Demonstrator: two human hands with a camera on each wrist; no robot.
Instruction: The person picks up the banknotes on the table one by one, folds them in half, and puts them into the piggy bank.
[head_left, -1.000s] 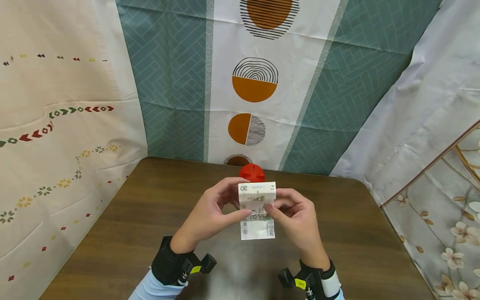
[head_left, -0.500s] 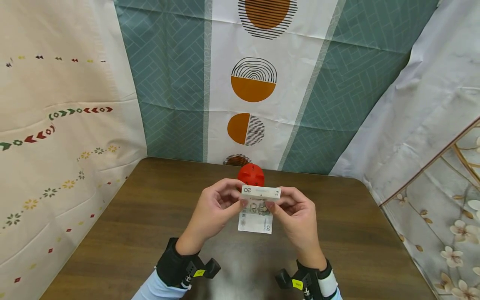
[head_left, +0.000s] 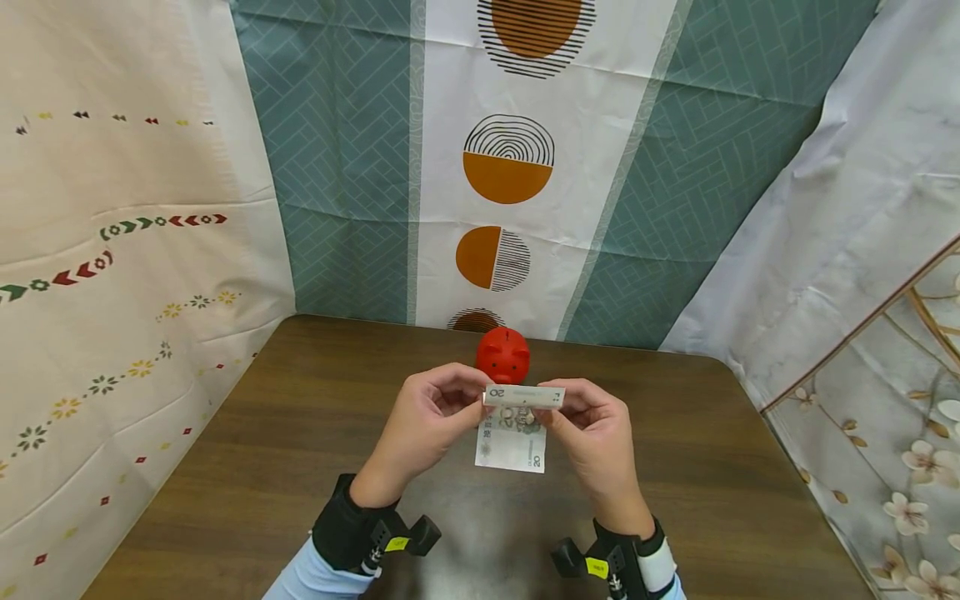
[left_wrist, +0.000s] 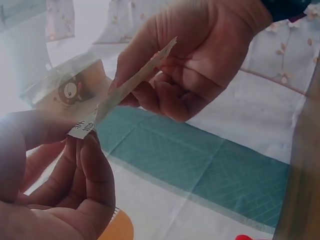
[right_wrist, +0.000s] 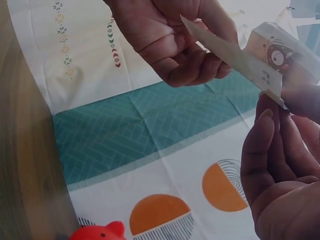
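A pale banknote (head_left: pixel 512 457) marked 20 is held up over the table, its top part bent over into a narrow strip along a crease. My left hand (head_left: pixel 429 433) pinches the left end of that crease between thumb and fingers, and my right hand (head_left: pixel 597 446) pinches the right end. The lower part of the note hangs flat towards me. In the left wrist view the note (left_wrist: pixel 135 82) is seen nearly edge-on, angled between both hands. Just beyond the hands stands a red piggy bank (head_left: pixel 503 352) with a slot on top, its lower part hidden.
The brown wooden table (head_left: pixel 720 467) spreads around the hands. Behind it hangs a green and white patterned curtain (head_left: pixel 352 167). Pale patterned cloth (head_left: pixel 135 350) borders the left side, and flowered white cloth (head_left: pixel 885 467) borders the right.
The bent-over top strip of the banknote has become narrower, and the crease has moved down slightly. Both hands have shifted a little; more of the red piggy bank shows now.
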